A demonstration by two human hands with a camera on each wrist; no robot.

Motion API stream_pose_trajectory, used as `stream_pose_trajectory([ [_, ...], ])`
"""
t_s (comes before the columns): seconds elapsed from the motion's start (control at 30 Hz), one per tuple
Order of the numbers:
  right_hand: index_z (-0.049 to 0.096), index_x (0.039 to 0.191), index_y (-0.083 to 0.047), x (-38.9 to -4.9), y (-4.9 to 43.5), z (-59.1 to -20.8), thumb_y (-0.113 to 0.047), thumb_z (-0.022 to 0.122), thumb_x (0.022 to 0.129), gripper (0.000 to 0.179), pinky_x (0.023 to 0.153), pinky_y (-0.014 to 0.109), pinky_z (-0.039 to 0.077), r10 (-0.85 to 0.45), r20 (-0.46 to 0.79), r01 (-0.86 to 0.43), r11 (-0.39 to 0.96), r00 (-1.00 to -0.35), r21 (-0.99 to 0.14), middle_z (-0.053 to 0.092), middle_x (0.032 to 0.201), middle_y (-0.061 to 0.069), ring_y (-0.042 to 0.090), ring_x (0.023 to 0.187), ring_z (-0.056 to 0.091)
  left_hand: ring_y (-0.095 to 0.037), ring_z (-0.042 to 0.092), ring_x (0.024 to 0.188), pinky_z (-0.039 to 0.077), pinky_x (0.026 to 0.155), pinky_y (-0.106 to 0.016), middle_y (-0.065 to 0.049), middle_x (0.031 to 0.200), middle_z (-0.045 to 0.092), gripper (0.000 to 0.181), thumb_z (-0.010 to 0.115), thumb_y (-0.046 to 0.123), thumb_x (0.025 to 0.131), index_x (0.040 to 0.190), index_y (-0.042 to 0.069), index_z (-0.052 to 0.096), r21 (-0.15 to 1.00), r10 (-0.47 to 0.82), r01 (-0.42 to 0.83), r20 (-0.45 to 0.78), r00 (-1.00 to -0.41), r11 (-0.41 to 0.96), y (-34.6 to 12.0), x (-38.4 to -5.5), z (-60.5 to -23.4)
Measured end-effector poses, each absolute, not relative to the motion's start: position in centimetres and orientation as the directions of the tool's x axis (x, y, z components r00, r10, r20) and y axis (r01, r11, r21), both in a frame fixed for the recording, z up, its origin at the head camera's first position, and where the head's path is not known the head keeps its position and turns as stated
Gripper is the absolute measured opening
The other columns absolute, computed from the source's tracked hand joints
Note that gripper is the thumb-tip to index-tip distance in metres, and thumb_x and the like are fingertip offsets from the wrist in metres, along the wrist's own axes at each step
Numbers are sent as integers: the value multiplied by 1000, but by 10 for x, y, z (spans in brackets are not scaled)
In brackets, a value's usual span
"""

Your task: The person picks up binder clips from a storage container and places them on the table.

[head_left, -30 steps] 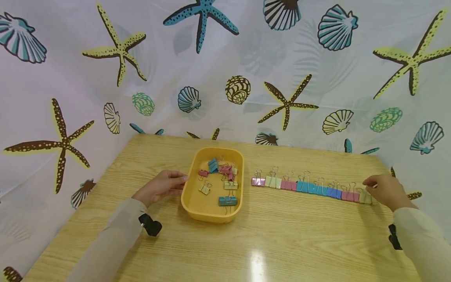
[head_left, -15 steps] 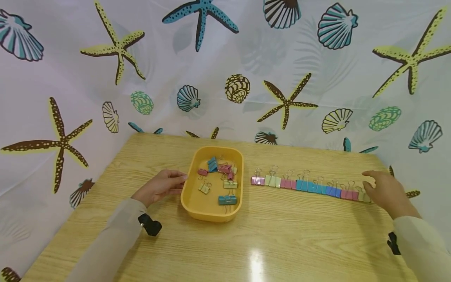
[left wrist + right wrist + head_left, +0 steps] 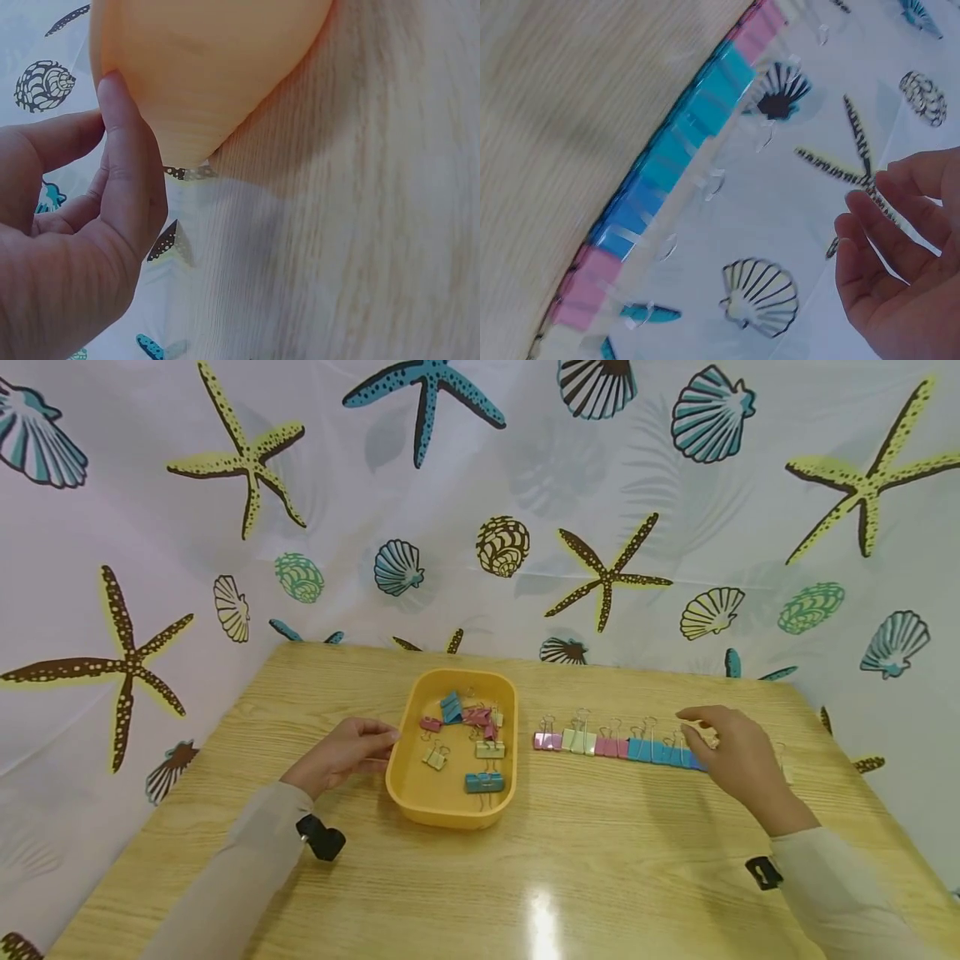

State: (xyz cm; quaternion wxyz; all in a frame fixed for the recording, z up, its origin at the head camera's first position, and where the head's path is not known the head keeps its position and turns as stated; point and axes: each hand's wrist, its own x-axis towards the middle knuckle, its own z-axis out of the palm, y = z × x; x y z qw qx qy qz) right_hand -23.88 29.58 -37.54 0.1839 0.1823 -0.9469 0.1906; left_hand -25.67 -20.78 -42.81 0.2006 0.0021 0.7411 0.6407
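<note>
With our left hand (image 3: 347,758) pinching the yellow tray (image 3: 450,818) at twelve o'clock and our right hand (image 3: 738,758) spread, empty, near the binder-clip row (image 3: 641,752) at two, we seem mid-lineup, probably needing a loose binder clip (image 3: 483,783) next.

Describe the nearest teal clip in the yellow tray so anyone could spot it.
Find the yellow tray that the left hand touches. Near its right wall, toward the camera, lies the teal clip. It is wider than the pale clip behind it; the tray's other teal clip sits farther back.
</note>
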Motion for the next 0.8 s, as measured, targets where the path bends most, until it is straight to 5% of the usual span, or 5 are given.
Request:
stream_pose_trajectory([
  [0.33,71,105,-6,-232,186,-371,-12,68,90,17,84,49,53,-478,379,-594,744,-792,-305,70,106,9,29,100,62,-18,65,93,57,79,-29,-17,112,60,42,52,19,101,131,-10,47,954,246,-247,-284,-927,172,-207,-254,-427],
  [0.8,75,93,-10,-226,95,-383,-15,75,84,10,76,33,54,-715,229,-750,627,-661,-209,70,91,0,19,87,62,-18,64,93,57,78,-28,-16,112,60,41,51,17,101,131,-10,47,957,233,-253,-281,-931,143,-205,-252,-427],
])
